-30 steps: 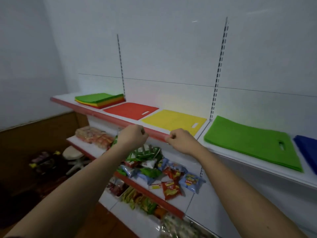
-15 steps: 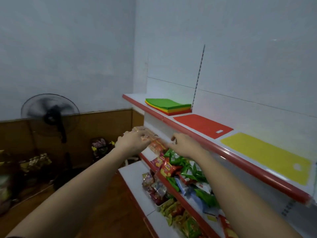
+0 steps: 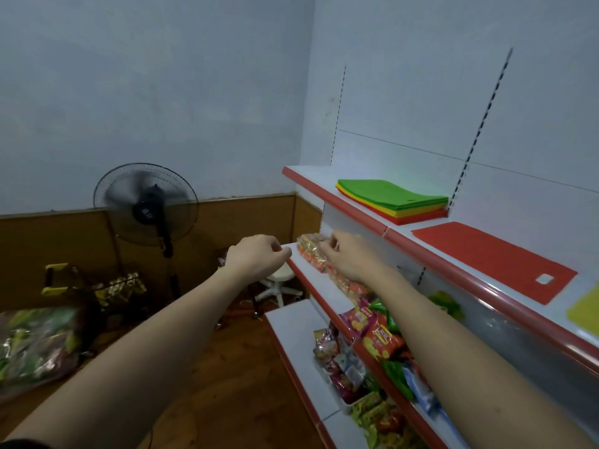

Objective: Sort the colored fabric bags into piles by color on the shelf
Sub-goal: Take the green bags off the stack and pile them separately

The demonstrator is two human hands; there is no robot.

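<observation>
Left hand (image 3: 256,259) was loosely curled and empty, off the shelf edge. Right hand (image 3: 348,254) was curled too, over snack packets (image 3: 312,252); grip unclear. Best next move: reach up to the mixed stack (image 3: 393,200) on the top shelf (image 3: 356,210) and peel off only the top green bag. Counted: one mixed stack, one red bag (image 3: 492,260), one yellow bag (image 3: 586,314), partly visible.
</observation>
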